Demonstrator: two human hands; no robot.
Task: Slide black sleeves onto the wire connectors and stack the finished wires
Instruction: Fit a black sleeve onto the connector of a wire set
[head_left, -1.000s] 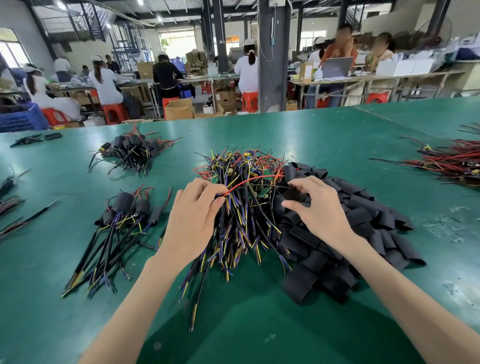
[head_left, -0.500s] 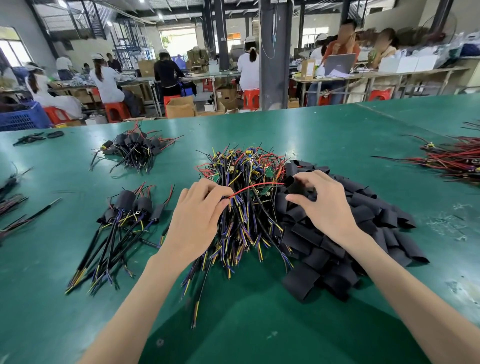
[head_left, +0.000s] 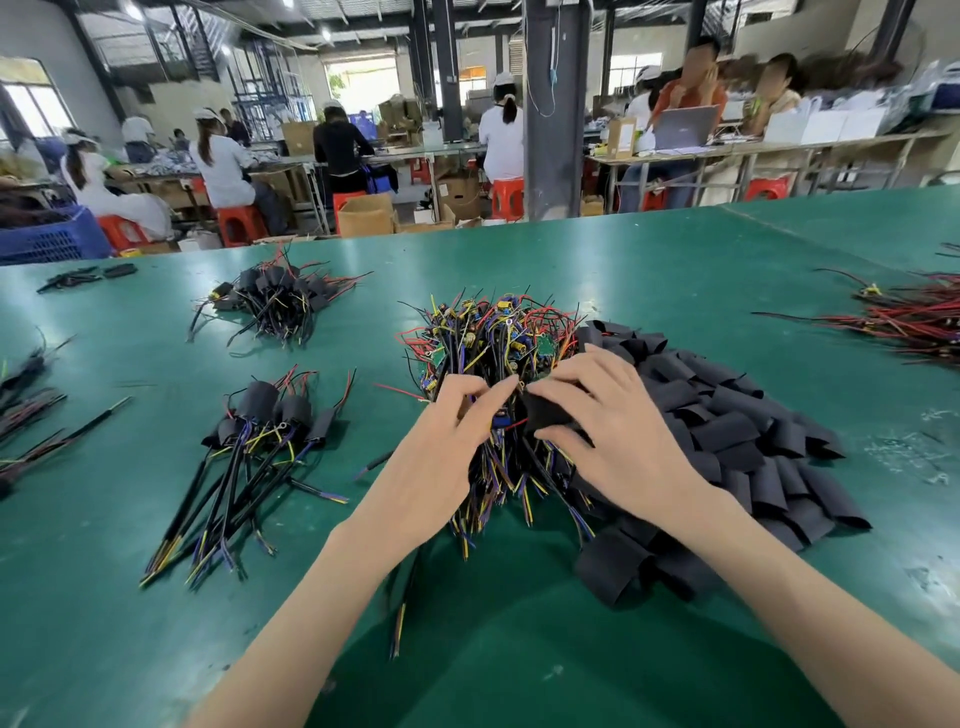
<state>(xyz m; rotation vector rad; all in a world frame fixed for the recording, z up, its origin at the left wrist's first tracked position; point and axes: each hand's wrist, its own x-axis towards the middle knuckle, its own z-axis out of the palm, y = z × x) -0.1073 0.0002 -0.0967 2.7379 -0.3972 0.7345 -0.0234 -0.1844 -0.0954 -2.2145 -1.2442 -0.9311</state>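
A tangled heap of coloured wires with small connectors (head_left: 493, 343) lies mid-table. Right of it spreads a pile of flat black sleeves (head_left: 737, 441). My right hand (head_left: 618, 441) pinches one black sleeve (head_left: 545, 410) over the wire heap. My left hand (head_left: 447, 441) pinches a wire end from the heap right beside that sleeve, its fingertips almost touching the right hand's. To the left lies a stack of sleeved wires (head_left: 260, 447), with a second such stack (head_left: 280, 301) farther back.
The green table (head_left: 519, 649) also carries a bundle of red wires (head_left: 914, 322) at the right edge and more dark wire bundles (head_left: 26, 405) at the left edge. Beyond the far edge, people sit at other benches.
My right hand has lifted a black sleeve off the pile and brought it left to the wire heap. My left hand has shifted right and up to meet it.
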